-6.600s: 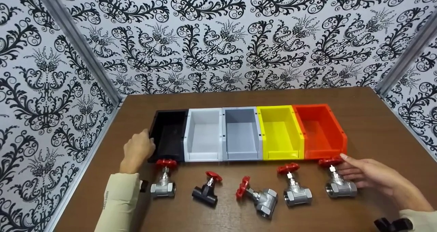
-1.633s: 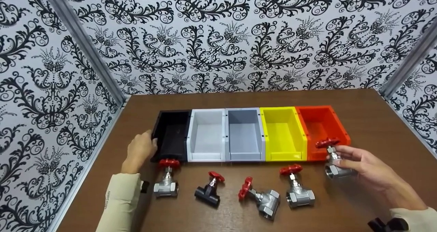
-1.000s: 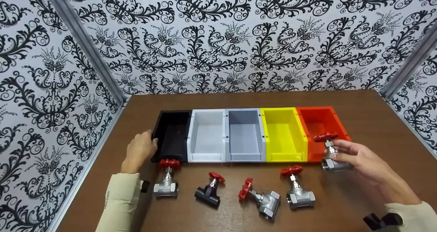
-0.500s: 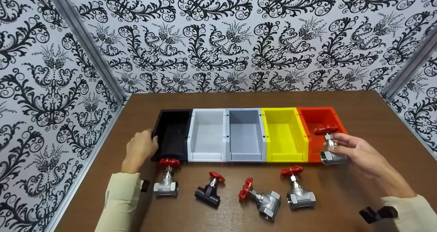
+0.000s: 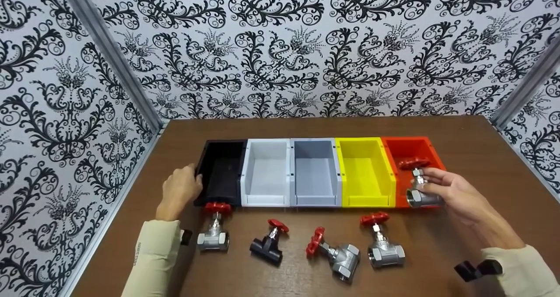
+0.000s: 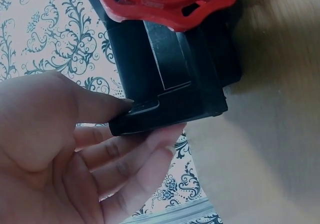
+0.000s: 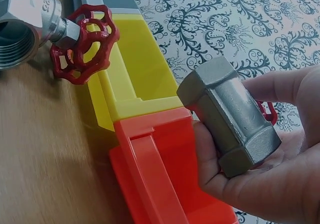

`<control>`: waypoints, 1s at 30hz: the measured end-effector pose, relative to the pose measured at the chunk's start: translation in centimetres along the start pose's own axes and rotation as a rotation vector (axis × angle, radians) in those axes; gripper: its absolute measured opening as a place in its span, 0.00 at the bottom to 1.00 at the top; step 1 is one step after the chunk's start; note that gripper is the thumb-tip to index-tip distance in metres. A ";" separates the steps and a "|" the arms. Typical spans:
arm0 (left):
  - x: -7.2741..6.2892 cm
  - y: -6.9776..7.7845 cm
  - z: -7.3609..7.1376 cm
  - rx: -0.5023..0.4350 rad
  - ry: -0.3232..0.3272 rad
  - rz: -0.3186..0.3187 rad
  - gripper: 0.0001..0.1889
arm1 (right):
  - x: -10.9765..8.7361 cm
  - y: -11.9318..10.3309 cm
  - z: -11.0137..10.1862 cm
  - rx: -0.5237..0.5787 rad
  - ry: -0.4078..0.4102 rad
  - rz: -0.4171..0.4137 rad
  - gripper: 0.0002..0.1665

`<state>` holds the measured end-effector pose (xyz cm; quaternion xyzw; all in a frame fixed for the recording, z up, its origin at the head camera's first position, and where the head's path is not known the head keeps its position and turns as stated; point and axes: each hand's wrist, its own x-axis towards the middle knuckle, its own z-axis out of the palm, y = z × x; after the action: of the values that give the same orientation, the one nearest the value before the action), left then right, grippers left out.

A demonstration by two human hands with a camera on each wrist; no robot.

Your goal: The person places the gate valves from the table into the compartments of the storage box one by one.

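My right hand [image 5: 466, 200] grips a steel gate valve [image 5: 422, 194] by its body, the red handwheel upward, over the front part of the orange-red bin [image 5: 437, 161]. In the right wrist view the valve's hexagonal-ended body [image 7: 230, 116] lies between thumb and fingers; its handwheel is mostly hidden behind. My left hand [image 5: 180, 190] pinches the left wall of the black bin [image 5: 221, 174]. Thumb [image 6: 105, 104] and fingers lie on either side of that wall in the left wrist view. A red handwheel [image 6: 165, 6] shows close in front of this bin.
White [image 5: 267, 168], grey [image 5: 314, 170] and yellow [image 5: 365, 170] bins stand side by side between the black and orange-red ones. On the table before them lie a steel valve [image 5: 213, 238], a black-bodied valve [image 5: 267, 249], a tilted steel valve [image 5: 343, 262] and another steel valve [image 5: 385, 251].
The right hand has taken hold of the rightmost valve, lifted it from the table and carried it forward and slightly left over the orange-red bin. The left hand stays at the black bin.
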<state>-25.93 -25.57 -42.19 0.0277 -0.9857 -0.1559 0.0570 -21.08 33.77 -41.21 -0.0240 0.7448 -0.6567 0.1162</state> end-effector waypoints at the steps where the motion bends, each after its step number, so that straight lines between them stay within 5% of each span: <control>1: 0.0 -0.1 0.0 -0.002 -0.002 0.004 0.18 | 0.0 0.0 0.0 -0.005 0.002 0.002 0.36; 6: 0.2 -0.3 0.0 -0.019 -0.009 0.019 0.19 | 0.3 0.0 -0.2 0.058 0.014 0.003 0.23; 13: 0.3 -0.7 0.1 -0.033 -0.004 0.044 0.18 | 0.9 -0.2 0.0 0.099 -0.002 0.014 0.40; 20: 0.3 -0.9 0.4 -0.037 -0.007 0.053 0.17 | 1.5 -0.4 -0.1 0.136 -0.015 0.050 0.39; 30: 0.4 -0.9 0.2 -0.040 -0.019 0.042 0.18 | 2.6 -0.7 -0.9 -0.003 0.003 0.074 0.41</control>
<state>-26.36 -26.36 -42.58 0.0042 -0.9833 -0.1746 0.0513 -23.87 34.03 -40.85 0.0040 0.7465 -0.6507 0.1392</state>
